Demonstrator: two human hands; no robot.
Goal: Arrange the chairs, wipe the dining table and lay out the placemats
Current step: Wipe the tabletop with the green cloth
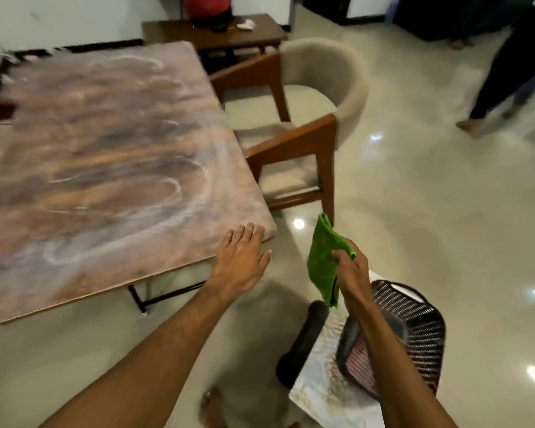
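On the table (105, 134), left hand (243, 257) rests flat; right hand (351, 270) pinches green cloth (322, 261).

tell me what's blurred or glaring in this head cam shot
In the head view motion blur smears the dining table and the person at upper right; also in the head view, lights leave glare spots on the glossy floor; the left hand on the table corner and the green cloth held by the right hand read sharper.
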